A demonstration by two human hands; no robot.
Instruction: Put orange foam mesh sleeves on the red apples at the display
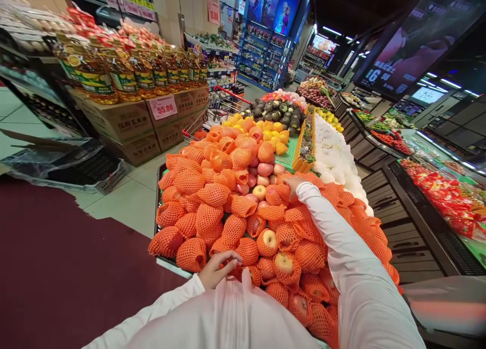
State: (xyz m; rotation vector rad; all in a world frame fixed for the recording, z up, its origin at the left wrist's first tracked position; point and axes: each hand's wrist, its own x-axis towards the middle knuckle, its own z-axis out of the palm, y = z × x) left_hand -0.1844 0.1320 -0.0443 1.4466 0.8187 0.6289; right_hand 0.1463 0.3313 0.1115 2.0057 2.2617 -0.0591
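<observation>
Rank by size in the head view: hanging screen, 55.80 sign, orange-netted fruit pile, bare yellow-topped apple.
Largest to smallest:
1. Orange-netted fruit pile
2. Hanging screen
3. 55.80 sign
4. Bare yellow-topped apple

Bright, even light covers the netted fruit (214,194); ceiling strips (332,31) glare upper right; edges stretch, and a pale shape (448,301), perhaps plastic, blurs lower right.

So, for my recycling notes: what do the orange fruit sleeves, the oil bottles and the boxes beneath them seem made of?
Orange fruit sleeves: probably plastic foam, matte; an open mesh that bulges with its contents.
Oil bottles: clear and glossy, likely plastic, possibly glass; golden colour shows through.
Boxes: apparently cardboard, matte brown with printed faces.
</observation>
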